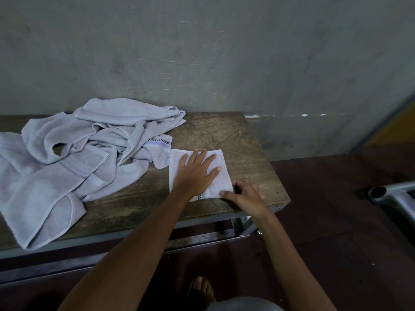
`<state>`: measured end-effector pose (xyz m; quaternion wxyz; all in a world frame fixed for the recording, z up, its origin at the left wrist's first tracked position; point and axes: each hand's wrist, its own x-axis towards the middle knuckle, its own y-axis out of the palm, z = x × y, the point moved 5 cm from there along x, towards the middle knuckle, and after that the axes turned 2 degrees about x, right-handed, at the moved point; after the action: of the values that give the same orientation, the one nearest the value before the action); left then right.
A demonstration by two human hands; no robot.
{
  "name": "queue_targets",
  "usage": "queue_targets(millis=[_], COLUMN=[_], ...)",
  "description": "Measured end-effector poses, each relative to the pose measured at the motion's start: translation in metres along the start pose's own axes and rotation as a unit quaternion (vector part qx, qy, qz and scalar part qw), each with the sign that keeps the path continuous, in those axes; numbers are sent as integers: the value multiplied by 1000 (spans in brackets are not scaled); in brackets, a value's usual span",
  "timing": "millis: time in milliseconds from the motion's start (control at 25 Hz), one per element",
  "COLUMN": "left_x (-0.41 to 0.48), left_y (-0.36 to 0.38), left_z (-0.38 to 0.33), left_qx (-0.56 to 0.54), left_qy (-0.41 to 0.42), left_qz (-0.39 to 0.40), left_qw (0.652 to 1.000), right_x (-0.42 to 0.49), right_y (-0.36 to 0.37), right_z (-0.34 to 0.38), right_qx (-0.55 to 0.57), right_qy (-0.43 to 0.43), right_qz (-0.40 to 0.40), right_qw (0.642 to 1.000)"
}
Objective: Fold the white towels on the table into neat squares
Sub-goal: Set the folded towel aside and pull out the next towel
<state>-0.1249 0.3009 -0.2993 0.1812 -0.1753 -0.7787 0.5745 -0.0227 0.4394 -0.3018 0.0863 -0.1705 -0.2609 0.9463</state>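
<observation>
Keep the left hand [197, 173] flat, fingers straight, on the folded towel [224, 182] just right of the loose pile [78, 153]. With the right hand [247, 196] pinching the corner farthest from that pile (striped end), square the edges, then press.

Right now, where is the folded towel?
Head view: the folded towel lies on the table near its right end, beside the loose towel pile, under the left hand; the right hand pinches its near corner.
</observation>
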Motion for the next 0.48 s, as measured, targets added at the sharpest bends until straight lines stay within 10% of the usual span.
queue_targets(millis=[480], left_x=[0], left_y=[0], left_z=[0], left_qx=[-11], left_qy=[-4], left_qz=[-7], left_qw=[1000], right_x=[0], right_y=[1], right_z=[5], right_qx=[2], right_qy=[17], right_qz=[25], right_qw=[1000])
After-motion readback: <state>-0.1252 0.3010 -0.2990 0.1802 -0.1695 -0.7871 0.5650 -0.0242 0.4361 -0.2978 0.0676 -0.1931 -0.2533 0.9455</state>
